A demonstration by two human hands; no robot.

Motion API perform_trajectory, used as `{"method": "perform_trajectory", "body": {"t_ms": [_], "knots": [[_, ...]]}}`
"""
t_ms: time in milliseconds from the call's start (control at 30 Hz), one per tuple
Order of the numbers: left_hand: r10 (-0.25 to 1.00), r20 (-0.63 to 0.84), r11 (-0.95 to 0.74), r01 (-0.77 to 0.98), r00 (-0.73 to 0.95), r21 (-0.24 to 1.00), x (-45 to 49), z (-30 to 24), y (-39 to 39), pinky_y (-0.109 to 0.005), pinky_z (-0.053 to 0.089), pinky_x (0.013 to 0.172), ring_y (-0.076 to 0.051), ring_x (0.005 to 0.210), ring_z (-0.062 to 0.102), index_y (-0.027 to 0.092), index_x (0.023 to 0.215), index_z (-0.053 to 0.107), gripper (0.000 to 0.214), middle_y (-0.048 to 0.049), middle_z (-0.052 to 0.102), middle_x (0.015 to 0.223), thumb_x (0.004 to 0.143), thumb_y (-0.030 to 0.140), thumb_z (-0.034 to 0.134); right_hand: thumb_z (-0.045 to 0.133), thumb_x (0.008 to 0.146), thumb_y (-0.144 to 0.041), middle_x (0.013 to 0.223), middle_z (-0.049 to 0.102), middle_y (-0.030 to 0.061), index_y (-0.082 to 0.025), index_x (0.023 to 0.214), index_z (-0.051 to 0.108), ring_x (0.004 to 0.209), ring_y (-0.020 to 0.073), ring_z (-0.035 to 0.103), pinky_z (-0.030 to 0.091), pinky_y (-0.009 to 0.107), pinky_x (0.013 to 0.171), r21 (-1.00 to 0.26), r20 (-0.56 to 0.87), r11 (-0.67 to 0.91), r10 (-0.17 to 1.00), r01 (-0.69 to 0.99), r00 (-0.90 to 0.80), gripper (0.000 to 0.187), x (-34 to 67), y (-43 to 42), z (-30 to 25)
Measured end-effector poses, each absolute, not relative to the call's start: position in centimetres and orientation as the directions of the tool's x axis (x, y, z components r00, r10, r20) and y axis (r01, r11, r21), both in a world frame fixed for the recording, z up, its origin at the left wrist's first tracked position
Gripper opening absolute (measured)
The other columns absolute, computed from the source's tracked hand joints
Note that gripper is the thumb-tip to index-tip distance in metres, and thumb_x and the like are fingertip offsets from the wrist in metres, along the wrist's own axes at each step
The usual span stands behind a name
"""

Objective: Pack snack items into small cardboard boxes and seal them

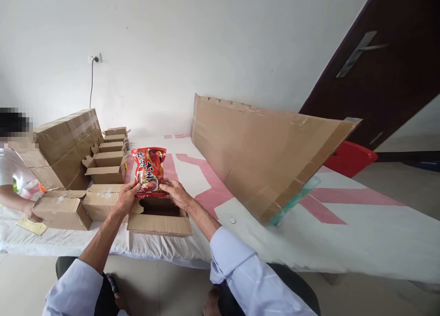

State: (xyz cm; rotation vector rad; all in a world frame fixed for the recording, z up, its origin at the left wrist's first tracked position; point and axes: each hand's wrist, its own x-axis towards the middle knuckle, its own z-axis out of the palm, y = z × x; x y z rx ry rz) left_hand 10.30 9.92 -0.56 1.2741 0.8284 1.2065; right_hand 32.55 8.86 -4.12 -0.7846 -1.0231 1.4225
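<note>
over the open box (160, 224), the person's left hand (127, 195) and right hand (176, 193) grip a red packet (150, 171) (boldly lettered); left of the box sits a carton (99, 202).

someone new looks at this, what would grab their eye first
Most likely the shiny red packet, held between the person's left hand and right hand above an open cardboard box. Next, perhaps, the large cardboard panel slanting across the right half of the table. The stacked cartons on the left also stand out.
</note>
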Motion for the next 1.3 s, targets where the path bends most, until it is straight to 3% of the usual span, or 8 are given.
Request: {"method": "perform_trajectory", "body": {"t_ms": [133, 233, 367, 533, 767, 967, 1133, 1300], "knots": [[0.916, 0.258, -0.282, 0.034, 0.308, 0.959, 9.2, 0.3, 9.2, -0.039, 0.061, 0.092, -0.033, 0.099, 0.077, 0.016, 0.097, 0.087, 0.051, -0.0111, 0.085, 0.099, 0.077, 0.063, 0.093, 0.094, 0.068, -0.053, 0.098, 0.081, 0.0008, -0.026, 0.100, 0.067, 0.090, 0.0250, 0.077, 0.063, 0.040, 0.079, -0.920, 0.135, 0.121, 0.991, -0.372, -0.013, 0.050, 33.3, 8.1, -3.6], [0.805, 0.356, -0.578, 0.488, 0.476, 0.654, 7.3, 1.5, 9.2, -0.048, 0.051, 0.114, -0.041, 0.135, 0.065, 0.024, 0.127, 0.084, 0.058, -0.0132, 0.078, 0.137, 0.081, 0.059, 0.092, 0.090, 0.070, -0.054, 0.098, 0.081, 0.0015, -0.027, 0.099, 0.065, 0.090, 0.0255, 0.076, 0.062, 0.039, 0.080, -0.938, 0.176, 0.209, 0.974, -0.276, 0.140, 0.048, 34.6, 7.7, -3.0], [0.754, 0.063, -0.652, 0.732, 0.654, 0.197, 4.6, 2.5, 9.7, -0.058, 0.043, 0.121, -0.047, 0.150, 0.051, 0.029, 0.152, 0.066, 0.099, -0.0185, 0.060, 0.160, 0.064, 0.056, 0.103, 0.087, 0.071, -0.055, 0.089, 0.079, 0.0019, -0.027, 0.095, 0.064, 0.086, 0.0255, 0.074, 0.059, 0.038, 0.081, -0.954, 0.241, 0.277, 0.936, -0.113, 0.255, 0.044, 36.3, 7.5, -2.7], [0.793, -0.072, -0.607, 0.794, 0.605, -0.012, 4.0, 2.5, 10.3, -0.065, 0.040, 0.120, -0.054, 0.157, 0.040, 0.030, 0.167, 0.047, 0.135, -0.0270, 0.040, 0.174, 0.048, 0.025, 0.109, 0.087, 0.070, -0.060, 0.088, 0.080, 0.0023, -0.027, 0.095, 0.063, 0.084, 0.0257, 0.074, 0.058, 0.038, 0.080, -0.970, 0.219, 0.237, 0.943, -0.044, 0.249, 0.048, 37.1, 7.6, -3.0], [0.812, -0.082, -0.583, 0.808, 0.577, -0.088, 6.2, 4.1, 11.1, -0.065, 0.046, 0.110, -0.050, 0.136, 0.054, 0.024, 0.152, 0.057, 0.111, -0.0235, 0.061, 0.151, 0.052, 0.020, 0.106, 0.085, 0.072, -0.058, 0.086, 0.078, 0.0015, -0.027, 0.098, 0.063, 0.082, 0.0248, 0.073, 0.059, 0.039, 0.079, -0.969, 0.233, 0.245, 0.923, -0.002, 0.305, 0.046, 37.9, 7.2, -3.2], [0.744, -0.107, -0.665, 0.746, 0.660, -0.020, 3.6, 4.3, 9.2, -0.051, 0.044, 0.112, -0.041, 0.138, 0.057, 0.025, 0.153, 0.053, 0.105, -0.0176, 0.058, 0.154, 0.058, 0.014, 0.098, 0.086, 0.069, -0.057, 0.086, 0.078, 0.0022, -0.026, 0.096, 0.064, 0.081, 0.0240, 0.072, 0.059, 0.039, 0.078, -0.971, 0.237, 0.237, 0.928, 0.033, 0.289, 0.047, 40.2, 7.4, -3.0], [0.664, -0.115, -0.739, 0.672, 0.739, 0.052, 1.4, 3.9, 6.6, -0.047, 0.037, 0.121, -0.039, 0.145, 0.055, 0.026, 0.165, 0.043, 0.116, -0.0154, 0.056, 0.160, 0.062, 0.015, 0.095, 0.090, 0.072, -0.049, 0.090, 0.076, 0.0027, -0.025, 0.093, 0.065, 0.084, 0.0232, 0.069, 0.059, 0.040, 0.078, -0.922, 0.382, 0.366, 0.914, 0.126, 0.137, 0.040, 41.2, 10.9, 1.4], [0.628, -0.100, -0.760, 0.636, 0.772, 0.133, 0.8, 4.1, 5.3, -0.049, 0.037, 0.122, -0.042, 0.150, 0.052, 0.028, 0.168, 0.041, 0.116, -0.0158, 0.054, 0.164, 0.067, 0.032, 0.099, 0.084, 0.081, -0.037, 0.077, 0.066, -0.0021, -0.025, 0.088, 0.064, 0.072, 0.0174, 0.057, 0.050, 0.033, 0.072, -0.774, 0.526, 0.503, 0.849, 0.384, -0.052, 0.024, 38.5, 16.3, 6.3]]}}
